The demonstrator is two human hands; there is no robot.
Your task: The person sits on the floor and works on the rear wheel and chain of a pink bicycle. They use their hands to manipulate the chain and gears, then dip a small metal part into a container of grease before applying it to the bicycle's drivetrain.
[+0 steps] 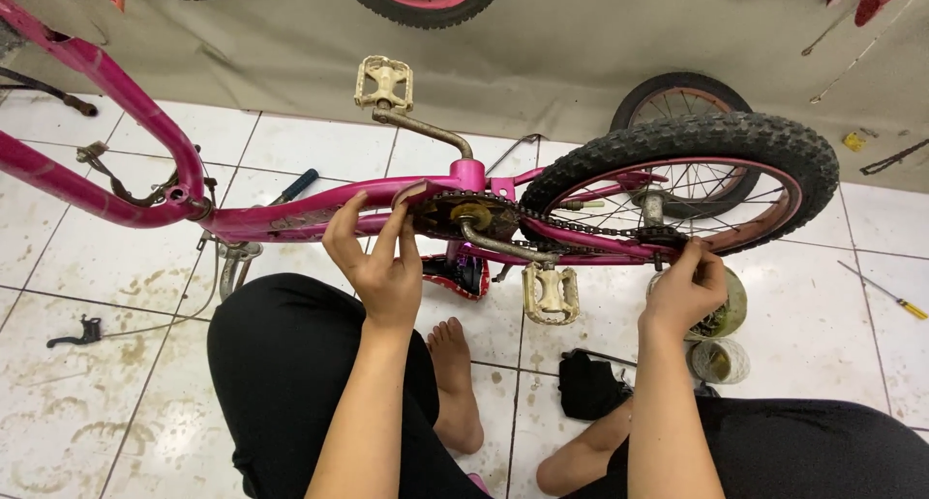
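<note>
A small pink bicycle [290, 213] lies on its side across my lap on the tiled floor. My left hand [377, 257] rests with fingers spread on the frame beside the front chainring [455, 213]. The chain [581, 226] runs right to the rear hub. My right hand [689, 286] pinches the chain or axle area at the rear sprocket [668, 236] of the black-tyred rear wheel [697, 155]. Two cream pedals show, one up [384, 81], one down [551, 293].
A yellow-handled screwdriver [895, 298] lies on the tiles at right. Two small jars [718, 361] stand by my right knee, a black cloth [585, 383] near my foot. A black brake lever [75, 334] with cable lies at left. Another wheel [677, 97] leans on the wall.
</note>
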